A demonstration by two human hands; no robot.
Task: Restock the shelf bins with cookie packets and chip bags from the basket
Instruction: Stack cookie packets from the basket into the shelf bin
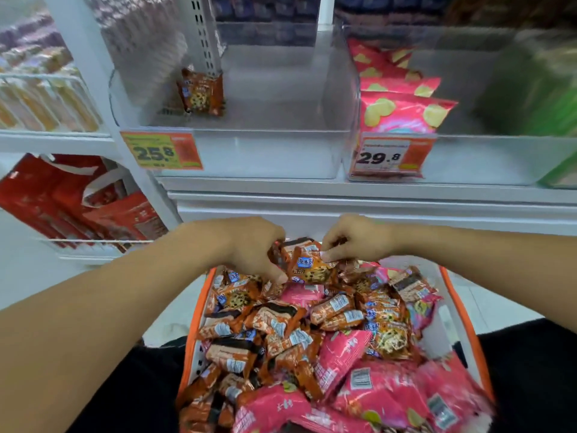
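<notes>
An orange-rimmed basket [462, 310] below me is heaped with brown cookie packets [274, 323] and pink chip bags [340, 354]. My left hand [249, 245] and my right hand [356, 239] both grip a small bunch of cookie packets [312, 267] at the far end of the basket. On the shelf above, the left clear bin [265, 151] holds one or two upright cookie packets [203, 92] at its back left. The right clear bin [484, 157] holds a few pink chip bags [402, 114] standing at its left side.
Price tags reading 25.8 [162, 150] and 29.8 [390, 156] hang on the bin fronts. Red boxes [81, 201] fill a lower shelf at left. A blurred green package [543, 98] sits at the right end of the shelf. Dark packs line the shelf above.
</notes>
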